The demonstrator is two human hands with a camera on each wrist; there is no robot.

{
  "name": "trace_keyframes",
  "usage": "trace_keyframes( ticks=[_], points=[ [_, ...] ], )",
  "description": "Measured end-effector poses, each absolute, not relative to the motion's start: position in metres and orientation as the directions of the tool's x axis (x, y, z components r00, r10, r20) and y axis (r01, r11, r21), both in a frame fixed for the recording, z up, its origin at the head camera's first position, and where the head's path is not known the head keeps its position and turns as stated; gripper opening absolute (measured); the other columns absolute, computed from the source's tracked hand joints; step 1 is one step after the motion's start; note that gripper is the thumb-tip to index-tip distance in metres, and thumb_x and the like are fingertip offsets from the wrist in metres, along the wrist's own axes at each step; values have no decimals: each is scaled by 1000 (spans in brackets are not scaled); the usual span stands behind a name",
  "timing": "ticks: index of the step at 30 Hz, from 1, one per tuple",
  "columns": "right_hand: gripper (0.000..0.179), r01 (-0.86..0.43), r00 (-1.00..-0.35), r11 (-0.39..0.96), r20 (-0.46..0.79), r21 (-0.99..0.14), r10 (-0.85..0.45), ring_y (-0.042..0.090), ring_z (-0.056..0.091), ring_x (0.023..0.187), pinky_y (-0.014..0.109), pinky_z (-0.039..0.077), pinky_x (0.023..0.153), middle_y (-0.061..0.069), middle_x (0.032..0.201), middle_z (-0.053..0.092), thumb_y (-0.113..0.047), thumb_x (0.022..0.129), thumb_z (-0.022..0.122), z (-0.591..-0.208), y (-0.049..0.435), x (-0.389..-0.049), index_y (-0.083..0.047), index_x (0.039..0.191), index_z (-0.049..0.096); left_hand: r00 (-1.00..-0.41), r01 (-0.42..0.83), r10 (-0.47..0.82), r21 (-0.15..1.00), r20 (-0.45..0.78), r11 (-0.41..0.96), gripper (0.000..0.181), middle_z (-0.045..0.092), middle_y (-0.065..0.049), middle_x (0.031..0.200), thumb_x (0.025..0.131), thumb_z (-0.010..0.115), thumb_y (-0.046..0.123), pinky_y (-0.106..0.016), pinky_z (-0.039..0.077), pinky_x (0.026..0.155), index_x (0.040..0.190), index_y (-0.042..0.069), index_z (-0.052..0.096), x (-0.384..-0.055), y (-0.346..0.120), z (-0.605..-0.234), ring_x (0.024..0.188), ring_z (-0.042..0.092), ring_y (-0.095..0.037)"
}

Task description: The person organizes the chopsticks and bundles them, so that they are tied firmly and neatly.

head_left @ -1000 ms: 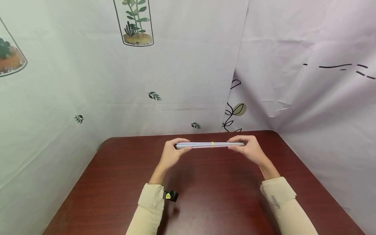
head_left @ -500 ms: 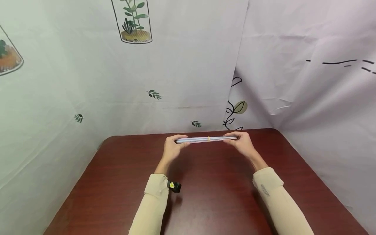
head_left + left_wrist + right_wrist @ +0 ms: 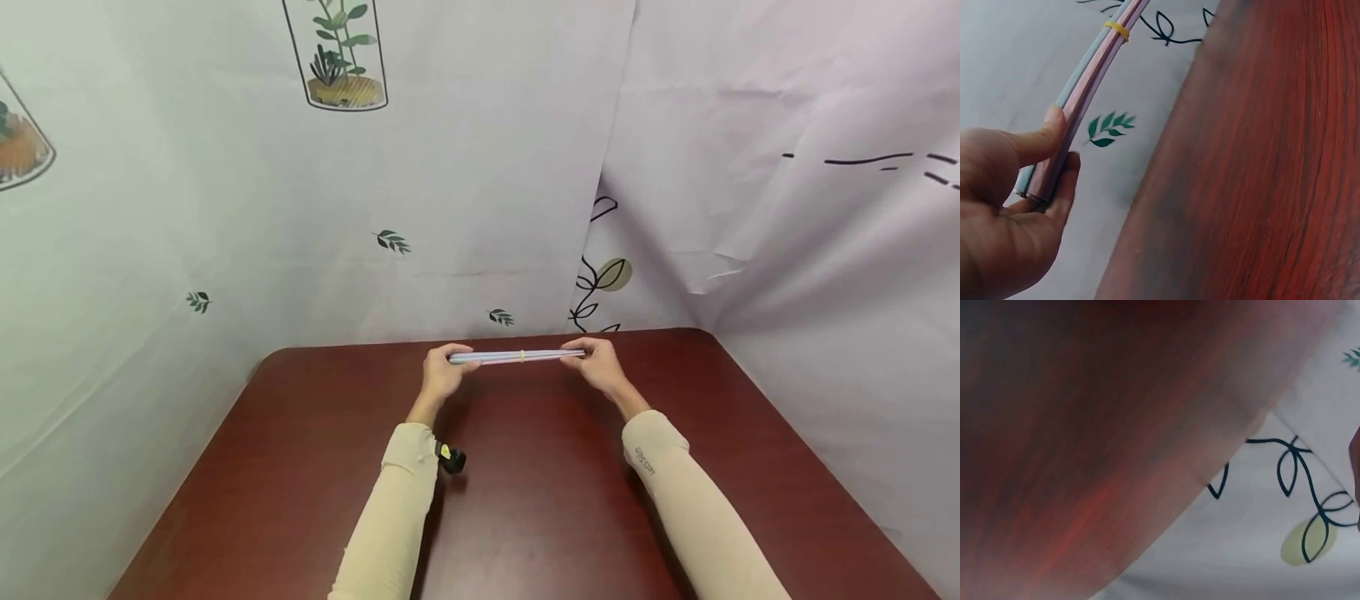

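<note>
A bundle of pastel blue, pink and purple chopsticks [image 3: 497, 357] is held level above the far part of the table. Around its middle runs a yellow rubber band [image 3: 1116, 30]. My left hand [image 3: 442, 372] pinches the thicker left end between thumb and fingers; the left wrist view shows this grip on the chopsticks [image 3: 1091, 81] close up. At the thinner right end, my right hand [image 3: 602, 367] holds the tips with thumb and fingers. Only a sliver of the right hand [image 3: 1355, 469] enters the right wrist view, where the bundle is out of sight.
The dark red wooden table [image 3: 525, 500] has rounded far corners. White cloth [image 3: 480, 167] printed with plants hangs behind it and at both sides. A small black device [image 3: 452, 457] is strapped to my left wrist.
Both hands have carried the chopsticks forward and slightly left, away from my body. The bundle stays gripped at both ends, and the head view has shifted a little.
</note>
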State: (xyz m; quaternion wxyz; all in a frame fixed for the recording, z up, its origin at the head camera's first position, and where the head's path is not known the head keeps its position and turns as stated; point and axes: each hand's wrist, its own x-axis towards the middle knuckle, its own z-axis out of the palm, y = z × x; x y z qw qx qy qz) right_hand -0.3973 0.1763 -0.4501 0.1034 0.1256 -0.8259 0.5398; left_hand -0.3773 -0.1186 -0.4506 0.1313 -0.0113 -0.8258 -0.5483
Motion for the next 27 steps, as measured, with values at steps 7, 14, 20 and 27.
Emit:
trace_keyframes(
  ticks=[7,14,20,27],
  points=[
    [17,-258,-962,588,263,-767,-79,24,61,85,36,48,73,14,100,73,-10,84,79,-465,167,-409,-2,99,76,-968,115,-133,843,215,525,25,72,-16,107,84,77,4,-45,50,90,109,2,74,-387,-117,-468,102,65,-33],
    [19,-188,-978,593,202,-783,-44,30,61,98,45,49,86,18,106,71,-5,83,78,-467,162,-424,0,101,76,-972,98,-113,786,208,611,21,70,-17,103,86,76,6,-46,50,88,105,0,72,-400,-120,-473,100,63,-35],
    [20,-129,-991,599,124,-790,-49,32,61,104,47,49,91,21,115,68,-1,86,74,-468,165,-433,1,106,75,-969,99,-100,726,227,681,18,72,-14,99,85,78,11,-45,50,90,101,4,73,-409,-121,-476,101,64,-34],
    [19,-94,-995,610,97,-786,-28,31,61,101,44,49,87,19,111,70,-3,84,77,-476,169,-442,-1,103,76,-973,94,-94,728,213,679,20,73,-12,105,82,81,14,-52,41,100,100,7,76,-413,-121,-485,112,59,-39]
  ],
)
